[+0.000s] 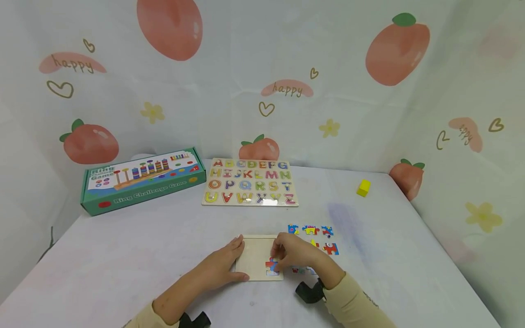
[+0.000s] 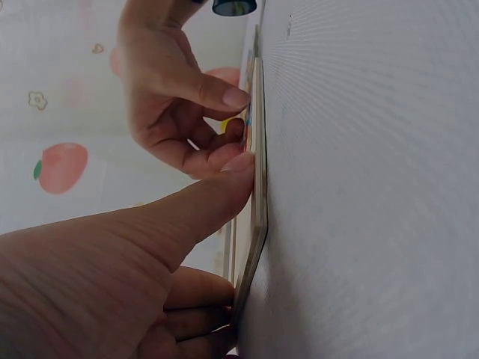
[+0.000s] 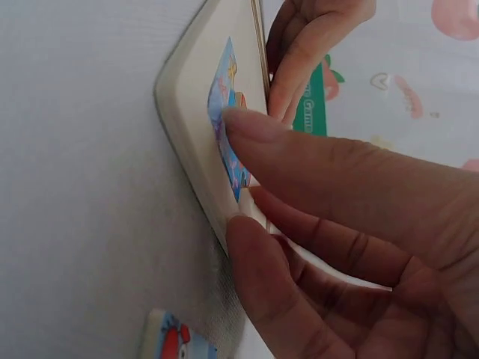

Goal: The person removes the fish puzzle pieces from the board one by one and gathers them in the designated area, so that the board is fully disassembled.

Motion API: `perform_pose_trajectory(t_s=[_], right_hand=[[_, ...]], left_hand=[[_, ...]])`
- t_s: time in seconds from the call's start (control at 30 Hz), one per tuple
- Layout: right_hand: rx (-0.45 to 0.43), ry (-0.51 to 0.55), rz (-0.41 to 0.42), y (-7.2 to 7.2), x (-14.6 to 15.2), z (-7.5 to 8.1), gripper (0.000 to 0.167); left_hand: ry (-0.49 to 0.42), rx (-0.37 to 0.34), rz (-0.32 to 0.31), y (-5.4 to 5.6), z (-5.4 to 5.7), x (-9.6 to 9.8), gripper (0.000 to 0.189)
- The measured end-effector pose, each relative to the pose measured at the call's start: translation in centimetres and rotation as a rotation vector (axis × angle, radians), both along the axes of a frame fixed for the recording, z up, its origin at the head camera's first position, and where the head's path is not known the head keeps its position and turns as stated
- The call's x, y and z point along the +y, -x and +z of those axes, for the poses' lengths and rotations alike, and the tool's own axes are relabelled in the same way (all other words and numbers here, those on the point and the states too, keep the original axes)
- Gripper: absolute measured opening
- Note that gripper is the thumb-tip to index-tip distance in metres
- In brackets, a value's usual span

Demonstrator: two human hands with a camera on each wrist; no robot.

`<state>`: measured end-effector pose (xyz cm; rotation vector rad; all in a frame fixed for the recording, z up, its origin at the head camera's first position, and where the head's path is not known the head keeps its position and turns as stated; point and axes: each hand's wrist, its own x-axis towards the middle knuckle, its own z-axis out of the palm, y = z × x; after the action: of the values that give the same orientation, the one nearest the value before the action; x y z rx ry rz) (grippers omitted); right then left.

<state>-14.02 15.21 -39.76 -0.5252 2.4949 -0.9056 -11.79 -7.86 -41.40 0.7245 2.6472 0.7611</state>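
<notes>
A small wooden puzzle tray (image 1: 252, 255) with a raised rim lies flat at the near middle of the table. My left hand (image 1: 223, 265) holds it by the left side, thumb at the near rim and fingers at the left edge. At the tray's near right corner lies a red and blue jigsaw piece (image 1: 271, 264). My right hand (image 1: 296, 250) has its thumb on that piece, its other fingers curled by the tray's right edge. Loose jigsaw pieces (image 1: 330, 248) lie right of the tray, some hidden behind the right hand and wrist.
Behind the tray lies an alphabet board (image 1: 250, 182) with coloured letters. A green ring game box (image 1: 143, 181) stands at the back left. A yellow block (image 1: 363, 188) sits at the back right. A printed cloth hangs behind the table.
</notes>
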Motion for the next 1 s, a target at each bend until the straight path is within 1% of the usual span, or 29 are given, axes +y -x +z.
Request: perform_pose_trajectory(t_s=[0.23,0.4,0.57,0.7,0.8,1.0], right_hand=[[-0.003,0.019,0.009,-0.10,-0.20,0.14,0.026],[0.002,0.014,0.016,-0.13,-0.20,0.18,0.023],[-0.015,0.011,0.022,-0.14,-0.21,0.21,0.023],[-0.027,0.021,0.035,-0.04,-0.14,0.23,0.020],[-0.039,0.047,0.040,0.12,0.00,0.03,0.015],[-0.069,0.111,0.043,0.43,0.50,-0.29,0.009]], left_hand=[[0.003,0.010,-0.004,0.00,0.05,0.02,0.085],[-0.001,0.008,-0.003,0.06,0.01,0.07,0.086],[-0.016,0.007,-0.007,-0.06,-0.11,0.08,0.086],[-0.023,0.015,-0.010,-0.11,-0.14,0.00,0.087],[-0.026,0.008,-0.004,-0.09,-0.09,-0.01,0.087],[-0.001,0.002,-0.007,0.06,-0.17,-0.03,0.086]])
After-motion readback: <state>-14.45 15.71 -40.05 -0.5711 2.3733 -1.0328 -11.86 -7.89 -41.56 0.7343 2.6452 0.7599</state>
